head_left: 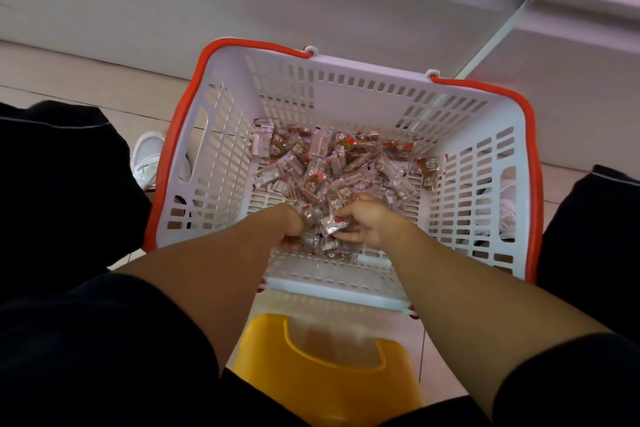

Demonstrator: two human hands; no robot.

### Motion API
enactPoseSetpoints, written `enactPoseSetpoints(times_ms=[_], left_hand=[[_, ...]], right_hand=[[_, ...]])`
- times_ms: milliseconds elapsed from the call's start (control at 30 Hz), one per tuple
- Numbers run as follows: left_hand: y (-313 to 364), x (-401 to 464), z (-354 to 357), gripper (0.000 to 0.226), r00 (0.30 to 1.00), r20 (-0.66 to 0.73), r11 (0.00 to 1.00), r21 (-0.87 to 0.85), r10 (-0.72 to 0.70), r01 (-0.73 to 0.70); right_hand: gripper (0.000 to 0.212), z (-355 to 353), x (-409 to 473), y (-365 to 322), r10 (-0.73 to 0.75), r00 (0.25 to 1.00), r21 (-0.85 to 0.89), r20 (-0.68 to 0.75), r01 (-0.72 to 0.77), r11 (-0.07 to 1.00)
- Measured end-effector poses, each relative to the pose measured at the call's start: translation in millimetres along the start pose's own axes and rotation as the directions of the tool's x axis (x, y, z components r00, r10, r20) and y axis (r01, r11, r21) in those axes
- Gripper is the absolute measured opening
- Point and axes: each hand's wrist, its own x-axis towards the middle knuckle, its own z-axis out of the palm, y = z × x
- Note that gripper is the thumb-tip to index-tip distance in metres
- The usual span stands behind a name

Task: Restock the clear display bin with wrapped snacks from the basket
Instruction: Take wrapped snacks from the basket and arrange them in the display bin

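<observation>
Your left hand (pixel 289 225) and right hand (pixel 363 222) are both down in the white slotted plastic basket with orange handles (pixel 221 163), mid-frame, fingers curled into the heap of small clear-wrapped brown snacks (pixel 332 163). Each hand grips a bunch of wrappers, and the two nearly meet at the centre of the frame, with packets pinched between them. The rest of the pile lies just above your hands in the picture, spread across the basket floor toward its far wall, so both hands are about equally near it. The packets lie every which way, with no common long axis.

The clear display bin is not in view, so I cannot tell which way your load must travel. To lift out, I judge you must clear the near basket rim at lower centre. A yellow plastic stool (pixel 325 381) sits below it, and your dark-clothed knees (pixel 59 163) flank the basket left and right.
</observation>
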Motion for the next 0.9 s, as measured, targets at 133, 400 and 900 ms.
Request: enactPoseSetpoints(times_ms=[133,400,900], left_hand=[[-0.2,-1.3,1.1,0.016,0.999,0.016,0.993,0.104,0.046,-0.048],[10.5,0.2,-3.7,0.024,0.963,-0.077,0.955,-0.131,0.257,-0.265],[64.3,-67.1,-44.5,0.021,0.847,-0.007,0.627,-0.669,0.532,-0.4]], right_hand=[[0.03,-7.3,0.8,-5.1,-0.015,0.999,-0.065,-0.037,0.012,0.998],[0.015,-21.4,-3.9,-25.8,-0.068,0.993,0.043,-0.094,0.072,0.996],[0.048,-45.8,-118.6,-110.1,-0.4,0.895,-0.254,0.198,0.441,0.861]])
